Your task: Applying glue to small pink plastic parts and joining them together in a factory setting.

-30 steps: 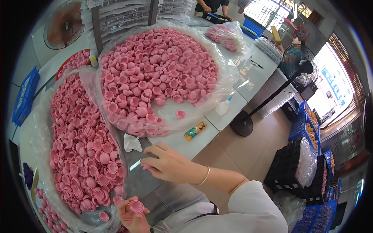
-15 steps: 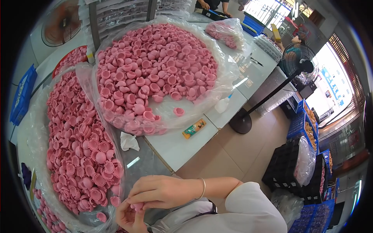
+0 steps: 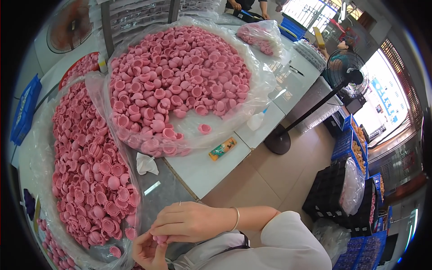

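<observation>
A small pink plastic piece [image 3: 160, 239] is held between my two hands, close to my body at the lower edge. My right hand [image 3: 189, 221], with a bracelet at the wrist, curls over it from above. From below and the left, the fingers of my left hand [image 3: 145, 252] close on it; much of the piece is hidden by fingers. Just left of the hands lies a clear plastic bag opened out around many pink half-shells [image 3: 96, 180]. One loose half-shell [image 3: 115, 251] sits near the bag's near end, beside my left hand.
Beyond, a second open bag holds a heap of pink half-shells [image 3: 180, 76]. A white crumpled tissue [image 3: 146, 164], an orange-green packet [image 3: 222, 149] and a white bottle [image 3: 255, 120] lie about. A floor fan [image 3: 277, 140] and crates [image 3: 330, 189] stand right. Another person's hands [image 3: 236, 5] work far off.
Both hands stay together on the pink piece, with only a slight shift of the fingers. The whole view has moved a little; the heaps look unchanged.
</observation>
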Action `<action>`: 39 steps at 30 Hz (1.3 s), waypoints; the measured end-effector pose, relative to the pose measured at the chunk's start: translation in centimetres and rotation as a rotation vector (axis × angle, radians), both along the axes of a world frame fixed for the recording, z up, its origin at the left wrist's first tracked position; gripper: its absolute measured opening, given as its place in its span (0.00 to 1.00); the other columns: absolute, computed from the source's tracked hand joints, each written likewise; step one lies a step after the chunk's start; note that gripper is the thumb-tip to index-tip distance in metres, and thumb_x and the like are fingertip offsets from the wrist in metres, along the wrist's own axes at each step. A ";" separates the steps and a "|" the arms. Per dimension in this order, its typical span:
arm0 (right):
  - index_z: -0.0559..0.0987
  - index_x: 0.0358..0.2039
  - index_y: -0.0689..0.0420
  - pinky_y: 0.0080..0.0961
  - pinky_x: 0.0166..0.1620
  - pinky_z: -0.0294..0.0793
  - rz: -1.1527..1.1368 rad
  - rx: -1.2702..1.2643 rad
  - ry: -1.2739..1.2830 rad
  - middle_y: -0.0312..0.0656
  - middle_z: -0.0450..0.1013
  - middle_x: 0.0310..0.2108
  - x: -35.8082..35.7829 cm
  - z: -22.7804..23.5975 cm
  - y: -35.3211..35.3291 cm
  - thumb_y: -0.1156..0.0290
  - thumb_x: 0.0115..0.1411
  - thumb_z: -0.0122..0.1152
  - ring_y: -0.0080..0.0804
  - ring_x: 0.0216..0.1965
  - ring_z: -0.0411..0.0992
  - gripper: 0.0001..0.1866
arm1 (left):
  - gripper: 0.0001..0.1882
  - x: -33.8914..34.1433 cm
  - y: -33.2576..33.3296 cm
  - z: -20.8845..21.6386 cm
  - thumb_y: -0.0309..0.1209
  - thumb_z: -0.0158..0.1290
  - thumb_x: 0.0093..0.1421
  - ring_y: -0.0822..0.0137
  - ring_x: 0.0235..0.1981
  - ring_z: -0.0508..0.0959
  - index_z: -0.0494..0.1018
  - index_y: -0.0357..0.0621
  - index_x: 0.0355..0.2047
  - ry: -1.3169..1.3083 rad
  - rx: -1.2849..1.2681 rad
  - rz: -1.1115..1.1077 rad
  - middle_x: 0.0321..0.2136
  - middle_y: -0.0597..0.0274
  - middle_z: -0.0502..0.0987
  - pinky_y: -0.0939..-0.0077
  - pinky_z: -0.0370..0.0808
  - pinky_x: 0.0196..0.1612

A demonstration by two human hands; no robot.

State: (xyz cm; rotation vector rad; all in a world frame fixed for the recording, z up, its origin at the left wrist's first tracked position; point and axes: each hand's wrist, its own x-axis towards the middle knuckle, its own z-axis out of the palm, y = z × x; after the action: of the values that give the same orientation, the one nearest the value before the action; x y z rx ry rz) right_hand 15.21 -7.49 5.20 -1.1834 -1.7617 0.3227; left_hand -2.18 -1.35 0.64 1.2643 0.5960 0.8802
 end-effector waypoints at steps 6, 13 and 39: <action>0.70 0.34 0.59 0.26 0.34 0.67 -0.056 0.034 -0.036 0.40 0.67 0.32 -0.4 -0.5 -0.1 0.73 0.43 0.57 0.35 0.33 0.67 0.14 | 0.17 -0.3 0.0 0.2 0.23 0.56 0.44 0.74 0.30 0.71 0.66 0.35 0.35 0.080 -0.013 0.045 0.30 0.61 0.71 0.86 0.67 0.33; 0.70 0.33 0.59 0.25 0.32 0.67 -0.059 0.011 -0.022 0.39 0.67 0.31 -0.5 -0.2 -0.4 0.73 0.43 0.57 0.34 0.33 0.67 0.14 | 0.17 -0.1 -0.2 0.7 0.21 0.56 0.43 0.75 0.29 0.71 0.66 0.34 0.35 0.077 -0.034 0.022 0.29 0.61 0.71 0.86 0.67 0.33; 0.69 0.35 0.60 0.28 0.33 0.69 -0.039 0.025 0.056 0.41 0.67 0.35 -0.3 -0.8 -0.6 0.75 0.41 0.59 0.38 0.34 0.67 0.18 | 0.20 -0.1 0.3 0.5 0.24 0.59 0.43 0.71 0.33 0.72 0.64 0.34 0.36 0.036 -0.057 -0.034 0.33 0.56 0.72 0.84 0.69 0.36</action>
State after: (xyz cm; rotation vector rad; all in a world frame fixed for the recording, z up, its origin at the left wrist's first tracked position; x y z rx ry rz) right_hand 14.95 -8.08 4.38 -1.1786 -1.6876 0.3073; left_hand -2.32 -1.08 1.15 1.2374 0.6224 0.8085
